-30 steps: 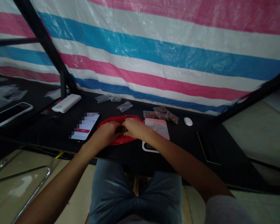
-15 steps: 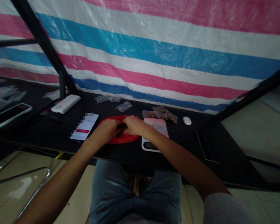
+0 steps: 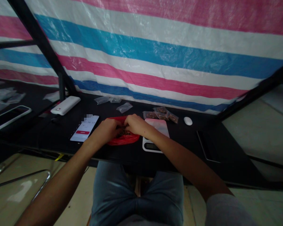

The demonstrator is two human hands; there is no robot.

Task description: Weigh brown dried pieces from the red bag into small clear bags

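A red plastic bag (image 3: 122, 142) lies spread on the black table with small brown bits (image 3: 125, 132) in its middle. My left hand (image 3: 111, 127) is over the bag's left side, fingers curled inward at the bits. Over its right side is my right hand (image 3: 134, 123), also closed, its fingertips close to those of the left. Whatever the fingers pinch is too small and dark to make out. Right of the bag stands a white kitchen scale (image 3: 165, 130), partly under my right forearm. Behind the scale lie several small clear bags of brown bits (image 3: 159, 115).
A lit phone (image 3: 85, 128) lies left of the bag. Behind are empty clear bags (image 3: 124, 107) and a white power bank (image 3: 66, 105). To the right are a white mouse-like object (image 3: 188, 121) and a dark phone (image 3: 207, 146). A striped sheet (image 3: 155, 56) hangs behind the table.
My hands have moved slightly apart over the red bag, and more of the brown bits show between them. The view has shifted a little.
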